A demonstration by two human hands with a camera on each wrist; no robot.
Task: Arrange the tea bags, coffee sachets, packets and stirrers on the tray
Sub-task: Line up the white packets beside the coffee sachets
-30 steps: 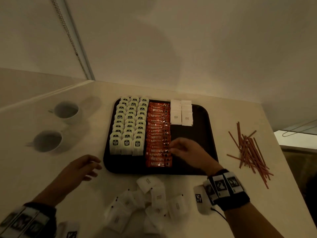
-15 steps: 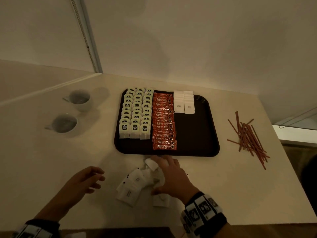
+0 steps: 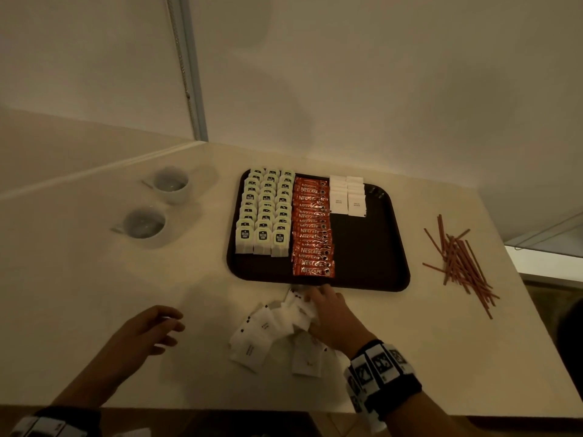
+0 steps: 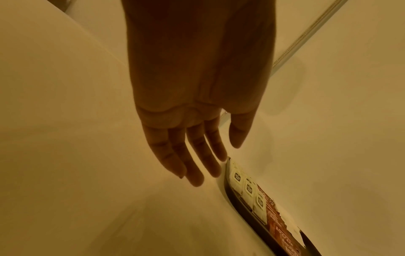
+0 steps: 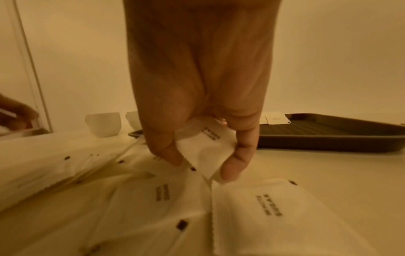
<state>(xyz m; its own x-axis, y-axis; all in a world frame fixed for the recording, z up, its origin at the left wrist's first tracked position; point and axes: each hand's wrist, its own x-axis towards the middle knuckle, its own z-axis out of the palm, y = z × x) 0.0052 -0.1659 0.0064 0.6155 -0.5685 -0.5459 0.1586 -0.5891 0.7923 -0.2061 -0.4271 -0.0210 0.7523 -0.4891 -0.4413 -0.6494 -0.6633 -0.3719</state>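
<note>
A dark tray (image 3: 372, 247) sits mid-table with rows of tea bags (image 3: 263, 212) on its left, a column of red coffee sachets (image 3: 312, 228) in the middle and two short rows of white packets (image 3: 347, 197) at the back. Loose white packets (image 3: 262, 335) lie heaped just in front of the tray. My right hand (image 3: 328, 313) is over the heap and pinches one white packet (image 5: 203, 152) between thumb and fingers. My left hand (image 3: 151, 329) hovers over bare table to the left, fingers relaxed (image 4: 192, 164), holding nothing. Red stirrers (image 3: 460, 263) lie piled right of the tray.
Two white cups (image 3: 157, 203) stand left of the tray. The wall runs close behind the tray, and the table's front edge (image 3: 220, 408) is just below the packet heap. The right half of the tray floor is bare.
My right hand has left the coffee sachets on the tray, come back to the loose heap and taken hold of a white packet. The left hand has stayed about where it was.
</note>
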